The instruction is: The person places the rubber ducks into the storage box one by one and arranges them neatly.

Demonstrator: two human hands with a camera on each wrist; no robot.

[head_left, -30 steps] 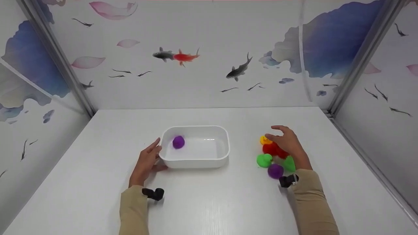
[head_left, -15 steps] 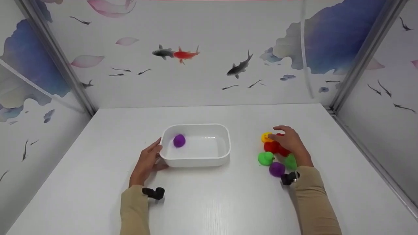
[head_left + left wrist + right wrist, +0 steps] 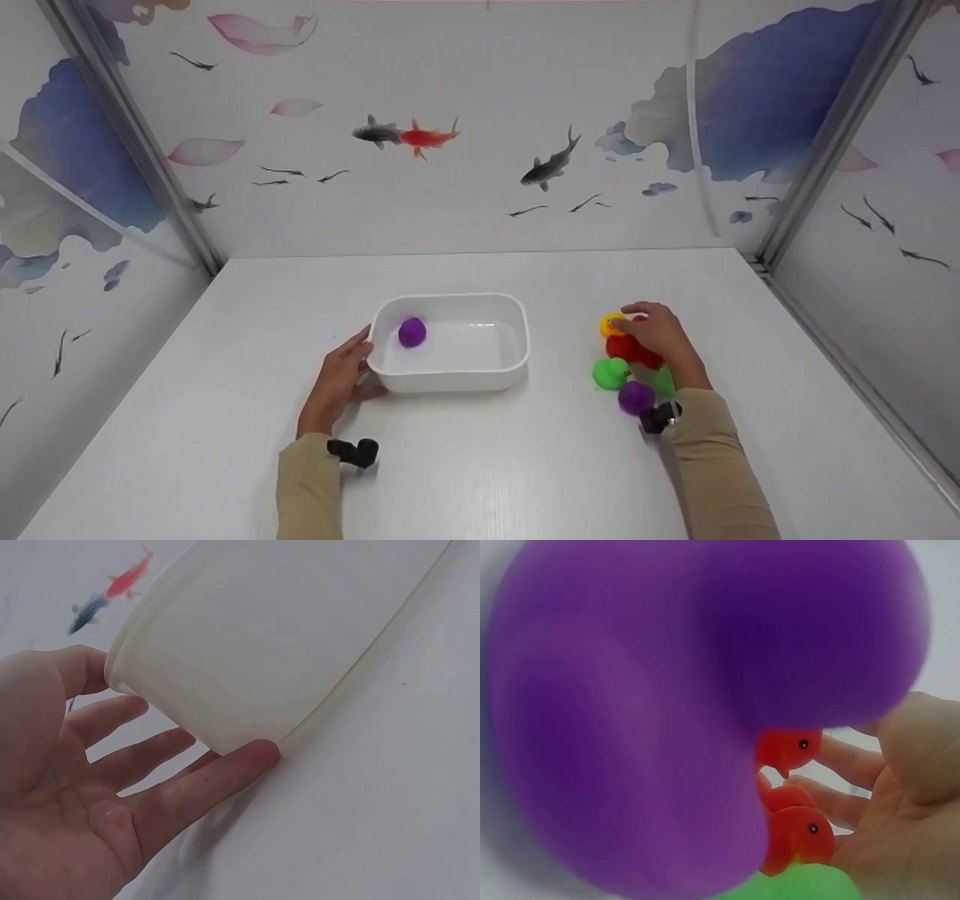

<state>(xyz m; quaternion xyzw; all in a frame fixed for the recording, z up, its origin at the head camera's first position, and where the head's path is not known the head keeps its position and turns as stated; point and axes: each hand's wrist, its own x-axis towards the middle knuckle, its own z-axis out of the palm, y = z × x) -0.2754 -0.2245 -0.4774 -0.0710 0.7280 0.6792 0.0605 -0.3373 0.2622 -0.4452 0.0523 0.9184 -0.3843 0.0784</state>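
Note:
My left hand (image 3: 341,375) holds the left end of a white plastic tub (image 3: 457,380). In the left wrist view, one fingertip bends at the tub's rim and the thumb lies along its lower edge. A purple toy (image 3: 412,332) sits inside, toward the left. Over a cluster of rubber ducks at the right, my right hand (image 3: 660,330) pinches a yellow duck (image 3: 609,325) between thumb and forefinger. Red ducks (image 3: 626,347) lie under the palm, partly hidden. Near the wrist are a green duck (image 3: 610,373), another green toy (image 3: 664,382) and a purple duck (image 3: 636,398).
Everything stands on a white table (image 3: 465,465). A printed back wall (image 3: 450,210) with fish and petals closes off the far side, with side panels left and right. In the right wrist view, the purple duck (image 3: 630,727) blocks much of the scene.
The right thumb and forefinger have lowered and drawn closer together around the yellow duck. The left hand and the tub have stayed in place; the head view shifts slightly.

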